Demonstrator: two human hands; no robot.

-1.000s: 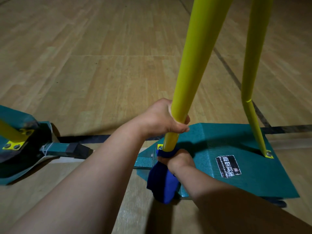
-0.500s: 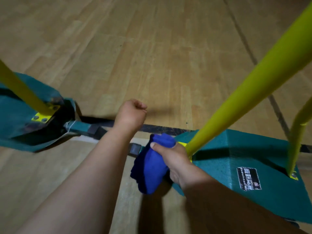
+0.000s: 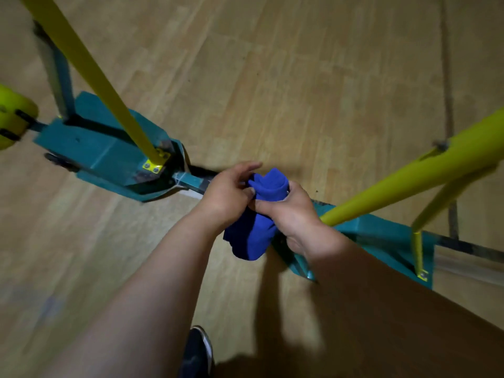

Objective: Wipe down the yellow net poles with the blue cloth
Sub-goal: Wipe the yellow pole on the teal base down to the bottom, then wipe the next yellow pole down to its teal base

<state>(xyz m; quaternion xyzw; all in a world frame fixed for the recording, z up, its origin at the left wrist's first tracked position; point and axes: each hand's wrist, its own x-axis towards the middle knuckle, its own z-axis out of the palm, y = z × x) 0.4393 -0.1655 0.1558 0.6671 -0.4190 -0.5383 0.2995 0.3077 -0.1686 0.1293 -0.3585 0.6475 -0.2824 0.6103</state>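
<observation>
The blue cloth (image 3: pixel 259 214) is bunched between both hands, clear of the poles. My right hand (image 3: pixel 290 218) grips it with fingers and thumb curled round the bundle. My left hand (image 3: pixel 227 193) pinches its upper fold from the left. One yellow net pole (image 3: pixel 409 175) slants up to the right from a green base just beside my right hand. A second yellow pole (image 3: pixel 92 75) rises from another green base at the left. A thin yellow brace (image 3: pixel 418 246) stands at the right.
Two green metal bases, left base (image 3: pixel 90 148) and right base (image 3: pixel 381 236), sit on the wooden floor, joined by a dark bar (image 3: pixel 191 182). A yellow-green wheel (image 3: pixel 13 115) shows at the left edge. My dark shoe (image 3: pixel 197 353) is at the bottom.
My left hand let go of the pole and came to the cloth. My right hand lifted the cloth off the pole's foot. The view swung left and down.
</observation>
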